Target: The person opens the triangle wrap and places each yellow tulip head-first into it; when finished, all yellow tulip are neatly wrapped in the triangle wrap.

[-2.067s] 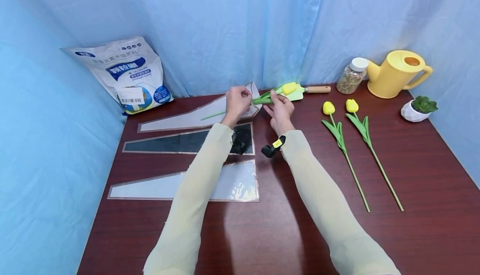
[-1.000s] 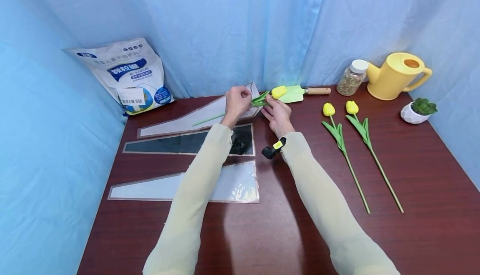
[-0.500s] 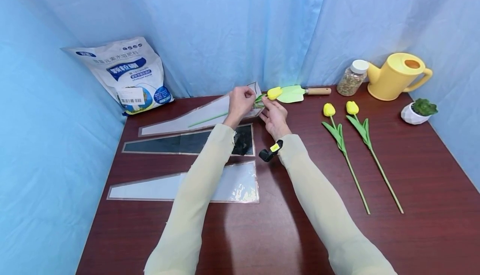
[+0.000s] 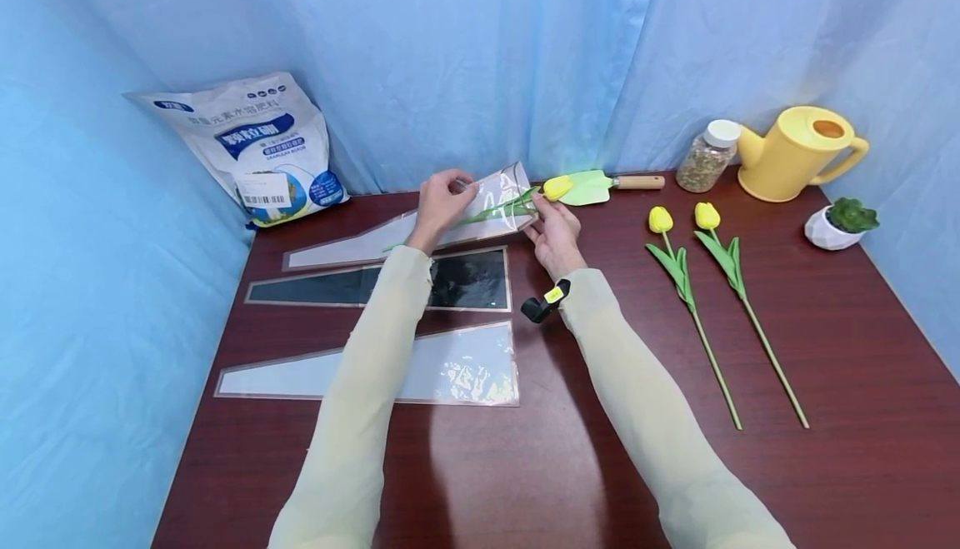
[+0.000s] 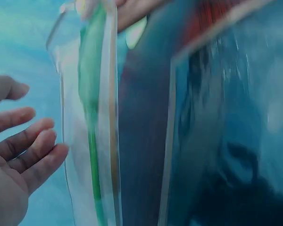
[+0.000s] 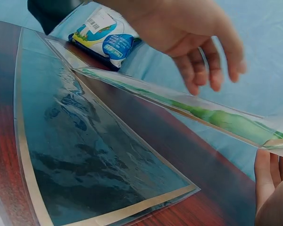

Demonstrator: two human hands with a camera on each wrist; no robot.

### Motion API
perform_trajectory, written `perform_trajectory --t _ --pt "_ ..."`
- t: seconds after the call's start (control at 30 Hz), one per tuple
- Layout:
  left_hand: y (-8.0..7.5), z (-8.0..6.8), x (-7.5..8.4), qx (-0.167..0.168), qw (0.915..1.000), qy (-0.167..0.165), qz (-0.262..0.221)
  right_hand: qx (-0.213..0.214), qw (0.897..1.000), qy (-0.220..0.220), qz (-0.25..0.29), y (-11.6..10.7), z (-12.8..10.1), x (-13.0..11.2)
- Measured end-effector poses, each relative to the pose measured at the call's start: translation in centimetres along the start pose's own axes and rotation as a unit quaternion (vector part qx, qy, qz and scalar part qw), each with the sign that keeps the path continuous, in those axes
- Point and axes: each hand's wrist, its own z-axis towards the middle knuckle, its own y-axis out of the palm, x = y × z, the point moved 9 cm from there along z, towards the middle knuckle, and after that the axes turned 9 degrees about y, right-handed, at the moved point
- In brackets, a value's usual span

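Note:
A yellow artificial tulip [image 4: 557,188] lies with its stem and leaves inside a white clear-fronted flower sleeve [image 4: 360,249]; its bloom sticks out of the wide end. At that mouth my right hand [image 4: 557,237] pinches the tulip just under the bloom, its other fingers beneath the sleeve. My left hand [image 4: 444,206] is over the sleeve's middle, holding nothing. In the left wrist view its fingers [image 5: 33,127] are loosely bent beside the sleeve, apart from it. Through the film, the green leaves [image 6: 217,117] show in the right wrist view.
Nearer me lie a black sleeve [image 4: 472,278] and another white sleeve [image 4: 480,361]. Two tulips [image 4: 678,274] lie to the right. A trowel [image 4: 637,182], a jar [image 4: 708,157], a watering can [image 4: 795,153] and a potted succulent [image 4: 840,222] stand or lie behind. A fertilizer bag [image 4: 262,149] leans at back left.
The tulip has slid leftward, stem and leaves going deeper into the sleeve. My left hand has let go of the sleeve's mouth and moved left. My right hand stays near the bloom.

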Motion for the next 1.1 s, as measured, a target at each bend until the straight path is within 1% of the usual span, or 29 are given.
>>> perform_trajectory --t 0.03,0.1,0.17,0.23,0.27,0.33,0.4,0.43,0.5,0.53,0.77,0.83,0.93,1.03,1.1 --pt "-0.3 0.0 -0.2 -0.009 0.9998 0.008 0.017 -0.001 1.000 -0.001 0.002 0.0 0.0 0.0" --pt "-0.5 0.0 -0.9 -0.039 0.9984 0.014 0.039 -0.003 1.000 -0.001 0.006 -0.1 0.0 -0.1" --pt "-0.3 -0.1 -1.4 -0.085 0.9941 0.019 0.066 -0.006 1.000 -0.002 0.014 -0.1 0.0 -0.3" --pt "0.2 -0.3 -2.0 -0.143 0.9841 0.022 0.103 -0.009 1.000 -0.002 0.022 -0.2 0.0 -0.4" --pt "0.5 -0.5 -2.2 -0.171 0.9777 0.024 0.121 -0.009 1.000 -0.002 0.026 -0.2 0.0 -0.4" --pt "1.2 -0.8 -2.8 -0.220 0.9618 0.033 0.159 -0.008 0.999 0.000 0.032 -0.3 0.0 -0.5" --pt "1.7 -1.1 -3.3 -0.253 0.9482 0.042 0.187 -0.007 0.999 0.004 0.038 -0.4 0.1 -0.4" --pt "1.9 -1.2 -3.5 -0.261 0.9444 0.045 0.195 -0.005 0.999 0.006 0.041 -0.4 0.1 -0.4" --pt "2.2 -1.4 -4.0 -0.269 0.9384 0.050 0.211 -0.002 0.999 0.013 0.051 -0.5 0.1 -0.3" --pt "2.3 -1.5 -4.1 -0.269 0.9371 0.051 0.217 -0.002 0.998 0.016 0.056 -0.5 0.1 -0.3" --pt "2.6 -1.6 -4.6 -0.252 0.9305 0.061 0.258 -0.007 0.996 0.037 0.086 -0.5 -0.1 0.1" --pt "2.5 -1.6 -4.4 -0.246 0.9308 0.064 0.262 -0.006 0.996 0.036 0.085 -0.6 -0.1 0.0" --pt "2.3 -1.4 -4.2 -0.236 0.9321 0.069 0.266 -0.010 0.998 0.019 0.059 -0.6 0.0 -0.4" --pt "2.1 -1.3 -3.8 -0.230 0.9333 0.074 0.266 -0.019 1.000 -0.016 0.000 -0.5 -0.1 -1.4" --pt "1.9 -1.2 -3.7 -0.232 0.9337 0.072 0.263 -0.026 0.998 -0.041 -0.041 -0.3 -0.3 -2.1"
